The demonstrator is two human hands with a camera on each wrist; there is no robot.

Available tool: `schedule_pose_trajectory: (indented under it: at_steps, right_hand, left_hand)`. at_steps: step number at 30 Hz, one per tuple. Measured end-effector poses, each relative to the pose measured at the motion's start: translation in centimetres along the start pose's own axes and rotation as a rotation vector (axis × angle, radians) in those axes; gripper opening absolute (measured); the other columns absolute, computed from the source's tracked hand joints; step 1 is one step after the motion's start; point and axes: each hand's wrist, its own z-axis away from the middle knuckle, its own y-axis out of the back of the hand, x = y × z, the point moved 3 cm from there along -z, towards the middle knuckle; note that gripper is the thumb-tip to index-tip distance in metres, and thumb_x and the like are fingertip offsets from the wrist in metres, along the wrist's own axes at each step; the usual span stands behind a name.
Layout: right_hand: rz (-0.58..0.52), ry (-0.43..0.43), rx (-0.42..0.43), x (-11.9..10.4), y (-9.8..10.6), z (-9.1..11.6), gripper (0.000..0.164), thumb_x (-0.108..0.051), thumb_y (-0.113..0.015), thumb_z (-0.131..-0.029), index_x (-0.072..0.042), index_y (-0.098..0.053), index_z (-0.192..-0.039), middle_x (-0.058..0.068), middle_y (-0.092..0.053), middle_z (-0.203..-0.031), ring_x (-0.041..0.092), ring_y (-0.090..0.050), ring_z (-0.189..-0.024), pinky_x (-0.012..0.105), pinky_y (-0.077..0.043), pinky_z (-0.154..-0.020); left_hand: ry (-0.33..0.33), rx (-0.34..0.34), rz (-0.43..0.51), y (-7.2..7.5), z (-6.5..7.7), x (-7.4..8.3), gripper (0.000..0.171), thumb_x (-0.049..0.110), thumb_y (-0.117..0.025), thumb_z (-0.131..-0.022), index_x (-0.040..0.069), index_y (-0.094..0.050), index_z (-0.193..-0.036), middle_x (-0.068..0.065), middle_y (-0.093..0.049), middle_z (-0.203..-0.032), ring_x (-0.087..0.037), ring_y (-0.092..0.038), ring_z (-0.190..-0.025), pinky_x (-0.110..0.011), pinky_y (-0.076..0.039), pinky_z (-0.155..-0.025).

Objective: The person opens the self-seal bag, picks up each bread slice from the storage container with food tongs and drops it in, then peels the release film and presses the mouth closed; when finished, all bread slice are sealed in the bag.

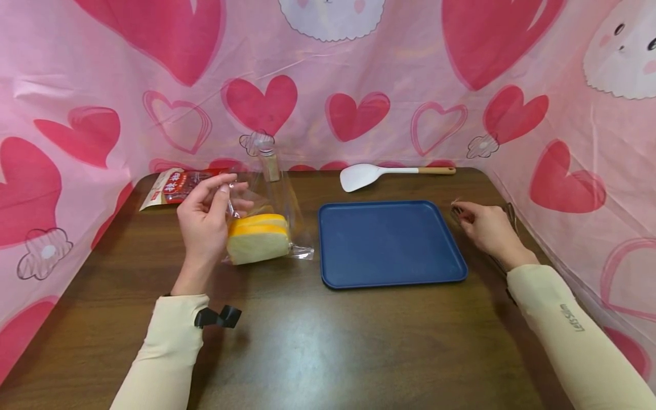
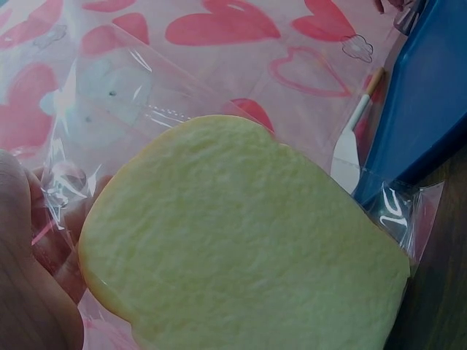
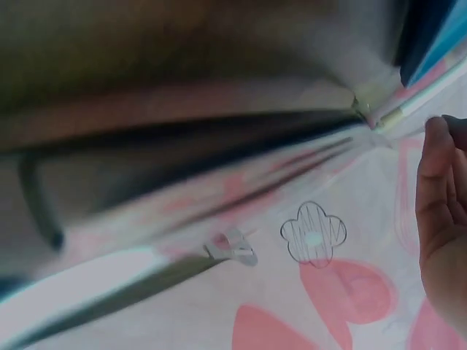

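Note:
My left hand (image 1: 202, 213) pinches the upper left part of a clear plastic bag (image 1: 302, 252) between thumb and fingers. Bread slices (image 1: 258, 245) with yellow-orange crust stand inside it. In the left wrist view, the pale face of the front slice (image 2: 241, 240) fills the middle, beside the left hand (image 2: 36, 270). My right hand (image 1: 489, 230), past the tray's right edge, grips a shiny metal utensil (image 1: 455, 212) with its fingertips. Up close in the right wrist view, long blurred metal parts (image 3: 109, 281) stretch toward the right hand (image 3: 444, 211); I cannot tell the utensil's kind.
A blue rectangular tray (image 1: 389, 245) lies between the hands on the brown table (image 1: 307, 341). Behind it is a white spatula (image 1: 361, 176) with a wooden handle end. At the back left are a red-and-white food packet (image 1: 176, 187) and a small shaker jar (image 1: 271, 165). Heart-patterned cloth (image 1: 359, 114) encloses the table.

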Motion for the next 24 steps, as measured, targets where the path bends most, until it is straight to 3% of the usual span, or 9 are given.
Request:
schedule_pose_trajectory:
  at_steps: [6, 10, 15, 18, 24]
  right_hand:
    - [-0.004, -0.127, -0.052, -0.2, -0.3, -0.1, 0.010, -0.003, -0.075, -0.090, 0.003, -0.079, -0.097, 0.024, -0.077, -0.091, 0.046, -0.072, -0.086, 0.063, -0.055, -0.081]
    - [-0.031, -0.206, -0.092, -0.1, 0.1, -0.3, 0.015, -0.008, -0.073, -0.093, 0.003, -0.080, -0.101, 0.023, -0.077, -0.090, 0.043, -0.071, -0.084, 0.059, -0.054, -0.079]
    - [-0.064, -0.227, -0.151, 0.1, 0.5, -0.5, 0.025, -0.005, -0.070, -0.093, 0.007, -0.075, -0.114, 0.027, -0.077, -0.098, 0.047, -0.072, -0.091, 0.061, -0.054, -0.083]
    - [-0.082, -0.248, -0.129, 0.0, 0.8, -0.6, 0.032, -0.005, -0.071, -0.092, 0.007, -0.071, -0.122, 0.027, -0.077, -0.100, 0.046, -0.073, -0.092, 0.058, -0.054, -0.082]
    - [-0.136, -0.342, 0.006, 0.1, 1.9, -0.7, 0.041, -0.010, -0.073, -0.094, 0.003, -0.066, -0.133, 0.022, -0.074, -0.088, 0.027, -0.064, -0.071, 0.031, -0.048, -0.063]
  left_hand:
    - [0.006, -0.004, 0.013, 0.0, 0.0, 0.0, 0.025, 0.011, -0.060, -0.107, -0.001, -0.073, -0.125, 0.003, -0.082, -0.103, -0.012, -0.079, -0.075, -0.026, -0.063, -0.071]
    - [0.010, -0.002, 0.002, 0.1, 0.0, 0.0, 0.025, 0.011, -0.059, -0.107, 0.000, -0.073, -0.125, 0.003, -0.082, -0.103, -0.012, -0.079, -0.075, -0.025, -0.063, -0.072]
    - [0.009, 0.000, -0.006, 0.0, 0.0, 0.0, 0.025, 0.012, -0.059, -0.108, 0.000, -0.073, -0.125, 0.004, -0.082, -0.103, -0.011, -0.079, -0.075, -0.025, -0.063, -0.071]
    - [0.009, 0.000, -0.004, 0.0, 0.0, 0.0, 0.025, 0.012, -0.060, -0.107, 0.000, -0.073, -0.125, 0.004, -0.082, -0.103, -0.011, -0.079, -0.075, -0.025, -0.063, -0.071]
    - [0.009, 0.000, -0.001, 0.0, 0.1, 0.1, 0.027, 0.012, -0.059, -0.108, -0.004, -0.071, -0.126, 0.004, -0.082, -0.103, -0.011, -0.078, -0.075, -0.025, -0.063, -0.071]
